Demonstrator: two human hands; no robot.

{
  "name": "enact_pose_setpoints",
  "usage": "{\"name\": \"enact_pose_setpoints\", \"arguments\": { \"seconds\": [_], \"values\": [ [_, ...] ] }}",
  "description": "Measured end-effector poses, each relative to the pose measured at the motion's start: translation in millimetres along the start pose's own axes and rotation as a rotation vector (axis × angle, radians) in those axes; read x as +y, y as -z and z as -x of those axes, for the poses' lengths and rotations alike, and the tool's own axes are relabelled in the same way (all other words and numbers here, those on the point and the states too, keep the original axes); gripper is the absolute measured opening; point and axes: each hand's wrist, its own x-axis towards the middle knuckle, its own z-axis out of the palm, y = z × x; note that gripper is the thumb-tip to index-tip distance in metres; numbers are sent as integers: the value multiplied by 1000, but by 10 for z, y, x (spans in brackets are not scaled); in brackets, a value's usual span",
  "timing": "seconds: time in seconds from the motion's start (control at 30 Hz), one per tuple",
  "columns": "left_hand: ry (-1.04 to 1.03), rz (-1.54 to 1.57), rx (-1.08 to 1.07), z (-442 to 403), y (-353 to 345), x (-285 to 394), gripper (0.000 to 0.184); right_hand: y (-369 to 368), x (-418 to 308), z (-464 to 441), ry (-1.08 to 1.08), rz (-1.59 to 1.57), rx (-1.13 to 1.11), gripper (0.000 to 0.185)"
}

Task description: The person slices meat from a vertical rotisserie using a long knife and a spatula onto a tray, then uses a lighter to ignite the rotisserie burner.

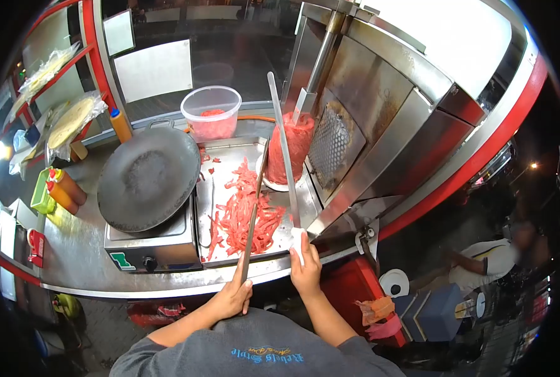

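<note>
My right hand (306, 267) is closed round the white handle of a long slicing knife (284, 157), its blade pointing up and away past the meat cone. In my closed left hand (231, 298) is a long, narrow dark metal tool (253, 223); whether it is a sharpening steel or a second blade I cannot tell. The two tools stand side by side over a metal tray (220, 151). Strips of reddish meat (248, 220) lie heaped in that tray. Behind them a red meat cone (299, 147) stands on a vertical spit before the grill.
The steel grill (380, 119) rises at the right. A black round pan (149, 176) sits on a burner at the left. Behind the tray stands a clear tub (211, 113) with meat. Sauce bottles (66, 190) and bagged flatbreads (76, 122) are farther left. A person (487, 261) is in the background.
</note>
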Motion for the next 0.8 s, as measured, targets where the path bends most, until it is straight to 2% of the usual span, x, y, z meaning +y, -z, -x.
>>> {"name": "enact_pose_setpoints", "arguments": {
  "seconds": [0.2,0.27,0.43,0.57,0.67,0.73,0.8],
  "values": [
    [25,-12,38,-126,10,133,76,288,80,1144,-40,103,-49,63],
    [37,-7,49,-122,-3,180,76,232,120,1067,-46,96,-54,62],
    [6,-21,101,-275,-54,102,79,48,-112,46,-79,66,-94,59],
    [-61,60,53,-337,21,313,76,254,78,792,-17,163,-69,57],
    [-99,131,22,-392,64,279,73,477,71,1410,-123,116,-129,62],
    [-111,236,10,-440,62,262,72,455,-49,1078,-85,119,-128,60],
    [-108,373,-17,-491,37,306,72,337,-111,552,-175,120,-209,60]
  ]
}}
